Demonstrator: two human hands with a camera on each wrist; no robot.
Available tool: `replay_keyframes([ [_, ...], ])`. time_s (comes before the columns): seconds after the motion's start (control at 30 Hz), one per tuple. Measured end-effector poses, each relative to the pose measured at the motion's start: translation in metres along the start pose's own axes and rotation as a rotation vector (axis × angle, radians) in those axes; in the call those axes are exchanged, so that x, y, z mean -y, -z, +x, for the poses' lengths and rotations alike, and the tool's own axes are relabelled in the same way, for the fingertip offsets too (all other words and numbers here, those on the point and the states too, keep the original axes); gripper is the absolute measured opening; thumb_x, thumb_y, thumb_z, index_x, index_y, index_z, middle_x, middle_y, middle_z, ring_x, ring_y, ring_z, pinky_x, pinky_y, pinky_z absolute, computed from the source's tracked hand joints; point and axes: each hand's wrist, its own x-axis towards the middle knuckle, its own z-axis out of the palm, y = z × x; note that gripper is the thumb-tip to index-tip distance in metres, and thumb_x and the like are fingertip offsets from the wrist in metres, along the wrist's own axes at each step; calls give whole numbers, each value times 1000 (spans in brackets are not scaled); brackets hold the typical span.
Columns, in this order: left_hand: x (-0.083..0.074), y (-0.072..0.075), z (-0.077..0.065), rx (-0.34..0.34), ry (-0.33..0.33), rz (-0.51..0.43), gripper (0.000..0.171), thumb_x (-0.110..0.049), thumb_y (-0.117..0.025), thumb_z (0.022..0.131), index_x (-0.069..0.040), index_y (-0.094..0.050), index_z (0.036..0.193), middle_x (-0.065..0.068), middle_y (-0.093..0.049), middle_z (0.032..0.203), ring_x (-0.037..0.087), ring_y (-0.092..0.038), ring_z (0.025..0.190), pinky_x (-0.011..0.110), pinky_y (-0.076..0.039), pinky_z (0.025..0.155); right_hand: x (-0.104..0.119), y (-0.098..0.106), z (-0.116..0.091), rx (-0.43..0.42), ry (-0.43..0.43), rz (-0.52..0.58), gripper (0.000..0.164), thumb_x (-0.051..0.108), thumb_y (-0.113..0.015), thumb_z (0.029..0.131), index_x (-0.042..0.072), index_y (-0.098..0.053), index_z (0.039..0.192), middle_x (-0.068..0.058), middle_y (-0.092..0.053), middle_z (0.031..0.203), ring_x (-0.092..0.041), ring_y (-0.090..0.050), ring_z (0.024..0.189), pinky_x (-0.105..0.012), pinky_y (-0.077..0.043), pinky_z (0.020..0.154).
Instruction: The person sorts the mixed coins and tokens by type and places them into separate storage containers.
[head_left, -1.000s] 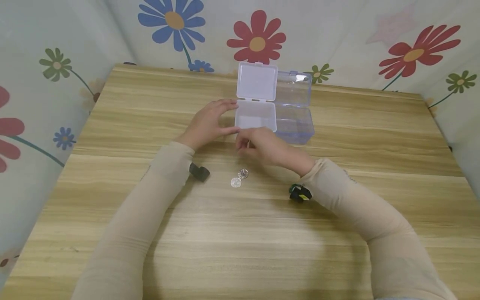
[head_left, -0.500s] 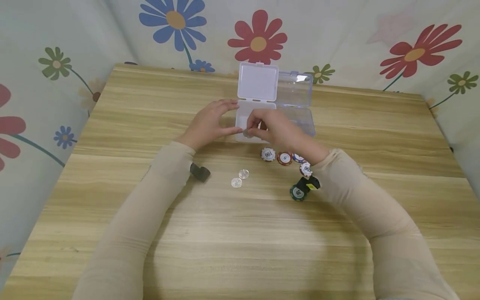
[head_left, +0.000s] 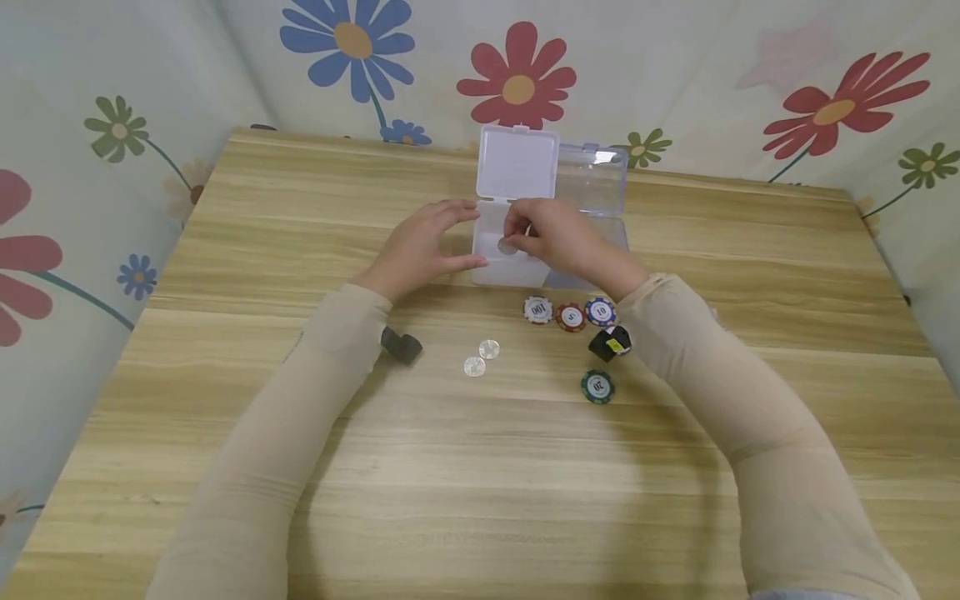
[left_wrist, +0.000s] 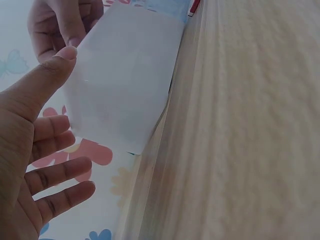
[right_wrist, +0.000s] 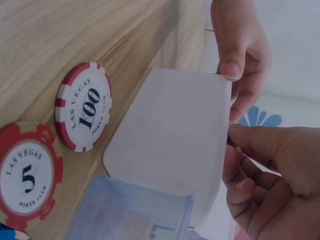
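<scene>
Silvery disc (head_left: 506,246), one: pinched in right hand (head_left: 558,233) at mouth of open white box (head_left: 513,273); slack fingertips could drop it astray. Left hand (head_left: 420,250): fingers extended, thumb touching rim (a careless push could shift the box)

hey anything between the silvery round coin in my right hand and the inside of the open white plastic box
Nothing visible: your right hand holds the silvery round coin at the opening of the white plastic box. Its white lid is open behind it, and your left hand is at the box's left side.
</scene>
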Motion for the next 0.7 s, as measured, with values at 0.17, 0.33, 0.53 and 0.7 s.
replay_keyframes([
  [0.17,0,-1,0,-2,-4,0,71,-51,-66,74,-14,-46,132,0,-41,141,20,-33,133,36,-26,111,-2,-3,8,48,9,-41,9,16,-59,86,8,-60,88,-6,-63,84,-18,-53,75,-28,-45,68],
  [0.33,0,-1,0,-2,-3,4,71,-50,-66,74,-15,-46,132,0,-41,141,20,-33,133,36,-26,111,-3,-6,14,80,22,-74,7,15,-59,86,8,-60,87,-6,-63,84,-18,-54,76,-29,-45,71],
  [0.53,1,-2,0,-9,-9,7,71,-51,-66,74,-14,-46,132,0,-42,140,19,-33,133,36,-26,111,-4,-9,19,123,47,-112,6,15,-61,85,8,-61,84,-6,-62,82,-18,-53,76,-30,-45,72],
  [0.7,0,-2,0,-5,-8,3,72,-51,-66,73,-14,-46,132,0,-41,141,20,-33,133,36,-27,111,-4,-10,23,175,49,-149,6,15,-61,85,9,-62,84,-5,-62,82,-18,-53,77,-30,-45,74],
])
